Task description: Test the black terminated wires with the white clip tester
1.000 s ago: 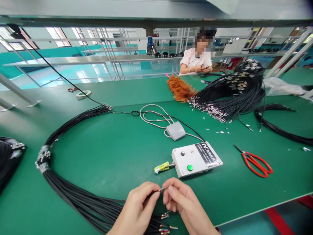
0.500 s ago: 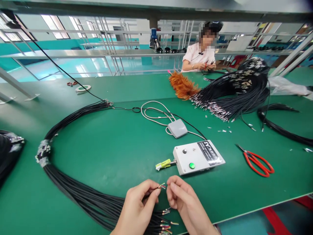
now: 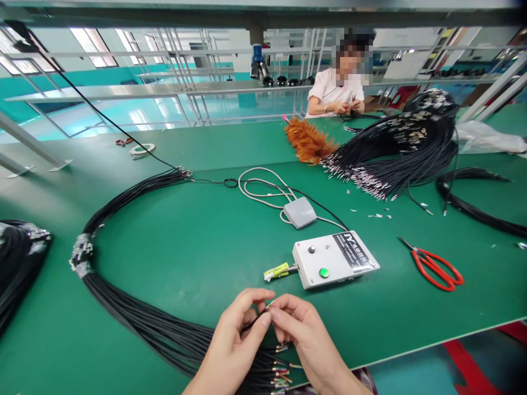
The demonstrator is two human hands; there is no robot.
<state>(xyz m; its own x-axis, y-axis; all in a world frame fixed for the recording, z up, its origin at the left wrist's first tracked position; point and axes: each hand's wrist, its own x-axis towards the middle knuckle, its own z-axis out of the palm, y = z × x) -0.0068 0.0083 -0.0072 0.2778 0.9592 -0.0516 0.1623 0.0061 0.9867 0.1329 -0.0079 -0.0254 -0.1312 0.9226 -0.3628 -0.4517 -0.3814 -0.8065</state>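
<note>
My left hand (image 3: 237,334) is closed around the end of a black cable (image 3: 249,327), near the front edge of the table. Fine coloured wires (image 3: 270,305) come out of that cable's stripped end. At those wires my right hand (image 3: 302,329) pinches with thumb and forefinger, its fingertips meeting the left ones. Beneath both hands lies a bundle of black cables (image 3: 152,323), whose stripped ends (image 3: 281,374) fan out in several colours. Just beyond my hands is a white control box (image 3: 335,260) with a green button and a yellow-green clip (image 3: 276,272) on its shaft.
Red-handled scissors (image 3: 436,266) lie to the right. A grey pedal (image 3: 300,213) with its cord sits behind the box. Farther back are an orange feather duster (image 3: 308,141), a large cable pile (image 3: 395,148) and tape (image 3: 142,151). A person (image 3: 337,93) works across the table.
My right hand has moved left and closed onto the wire ends at my left fingertips. Half a second ago the two hands were slightly apart. The view has shifted a little.
</note>
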